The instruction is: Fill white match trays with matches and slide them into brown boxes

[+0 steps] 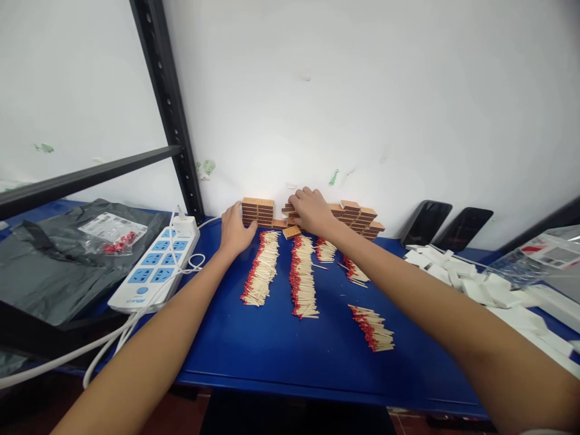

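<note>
My left hand point(237, 230) cups the left side of a stack of matchboxes point(258, 211), thumb at the front and fingers partly hidden behind it. To its right, my right hand point(312, 211) curls over a few matchboxes point(288, 209) whose ends stick out on the left; its fingertips are partly hidden. More matchboxes point(357, 219) are piled in steps behind my right wrist. A single matchbox point(292, 232) lies tilted below the right hand. Red-tipped matches lie in front in a left row point(261, 269), a middle row point(303, 278) and smaller piles point(371, 328) to the right.
A white power strip point(154, 263) with cables stands left, beside a dark plastic bag point(86, 266) and black shelf post point(170, 109). Two phones point(426, 223) lean on the wall at right, behind a heap of white pieces point(480, 284). The blue tabletop point(254, 350) ends in front.
</note>
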`<state>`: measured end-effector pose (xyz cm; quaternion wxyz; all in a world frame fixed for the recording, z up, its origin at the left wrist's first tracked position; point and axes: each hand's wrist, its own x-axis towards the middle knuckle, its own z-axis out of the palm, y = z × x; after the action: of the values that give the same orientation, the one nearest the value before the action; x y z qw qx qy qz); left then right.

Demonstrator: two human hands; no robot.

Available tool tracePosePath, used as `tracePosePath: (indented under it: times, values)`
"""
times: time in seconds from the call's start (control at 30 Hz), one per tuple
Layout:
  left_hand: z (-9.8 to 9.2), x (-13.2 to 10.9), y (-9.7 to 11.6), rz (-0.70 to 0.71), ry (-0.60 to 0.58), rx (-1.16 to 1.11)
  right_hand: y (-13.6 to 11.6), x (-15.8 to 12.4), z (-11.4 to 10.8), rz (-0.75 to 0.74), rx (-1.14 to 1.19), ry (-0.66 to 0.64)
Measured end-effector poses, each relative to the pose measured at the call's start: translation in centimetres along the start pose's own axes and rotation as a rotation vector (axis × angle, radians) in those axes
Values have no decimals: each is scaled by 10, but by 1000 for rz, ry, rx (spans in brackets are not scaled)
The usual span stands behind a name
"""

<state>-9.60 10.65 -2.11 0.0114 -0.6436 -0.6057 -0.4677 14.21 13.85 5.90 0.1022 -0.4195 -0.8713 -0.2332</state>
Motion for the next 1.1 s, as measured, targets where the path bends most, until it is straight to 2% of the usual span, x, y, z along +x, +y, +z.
tracePosePath:
  times: [0.27, 0.67, 1.0, 1.1]
  values:
    - [2, 1, -3, -8, 0, -5, -3, -3, 21, -17, -173, 0]
    - [0, 0, -1, -10, 1, -8, 0, -1, 17, -91, -201, -40]
    - [-1, 0, 0, -14, -6, 0, -6, 7, 28, 5, -208, -15]
    - [-2, 1, 0, -13, -6, -2, -8, 7, 29, -33, -183, -4]
